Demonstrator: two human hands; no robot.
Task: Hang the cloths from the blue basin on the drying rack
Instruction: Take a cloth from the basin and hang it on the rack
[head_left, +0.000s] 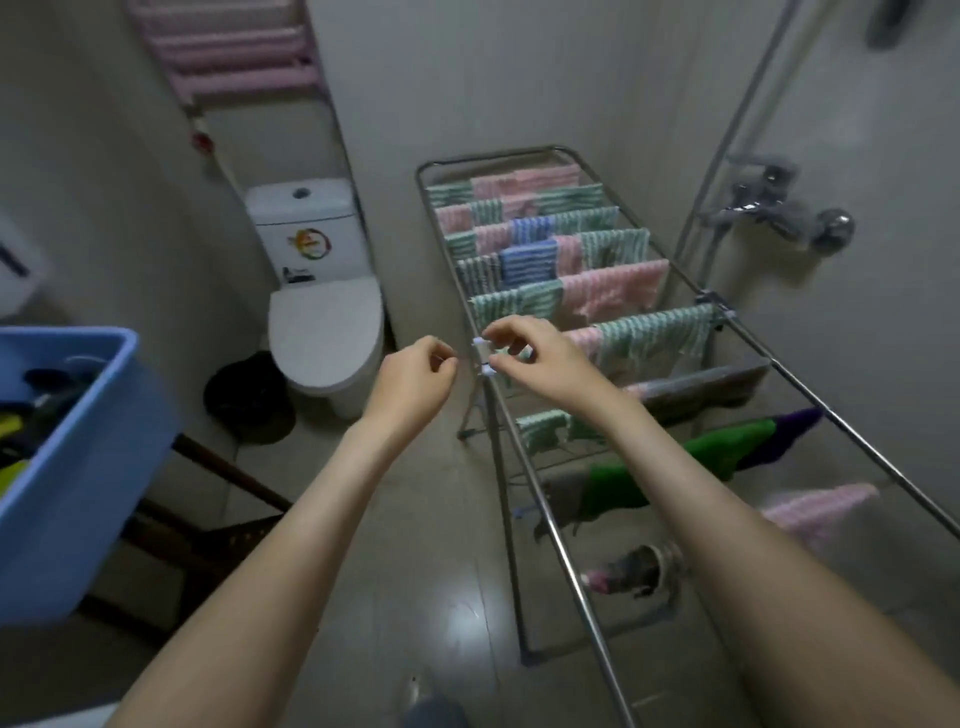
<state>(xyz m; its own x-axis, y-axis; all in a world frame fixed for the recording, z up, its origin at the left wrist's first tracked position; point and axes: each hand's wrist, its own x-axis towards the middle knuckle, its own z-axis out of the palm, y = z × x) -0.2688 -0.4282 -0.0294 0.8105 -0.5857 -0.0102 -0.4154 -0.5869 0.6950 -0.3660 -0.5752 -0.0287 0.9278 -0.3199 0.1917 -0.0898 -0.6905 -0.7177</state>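
Note:
The blue basin (78, 493) stands at the left with dark and yellow cloths (21, 415) inside. The metal drying rack (566, 571) runs along the right wall, its bars hung with several pink, green and blue striped cloths. My right hand (524, 353) pinches the left edge of a green striped cloth (649, 332) on a middle bar, by the rack's white joint on the left rail. Just left of that rail, my left hand (415, 374) hovers with fingers curled and nothing visible in them.
Nearer bars carry a green cloth (717, 452), a purple cloth (789, 431) and a pink one (815, 509). A toilet (324, 332) and black bin (249, 395) stand behind. The shower tap (769, 208) juts from the right wall. A brown stand (223, 519) holds the basin.

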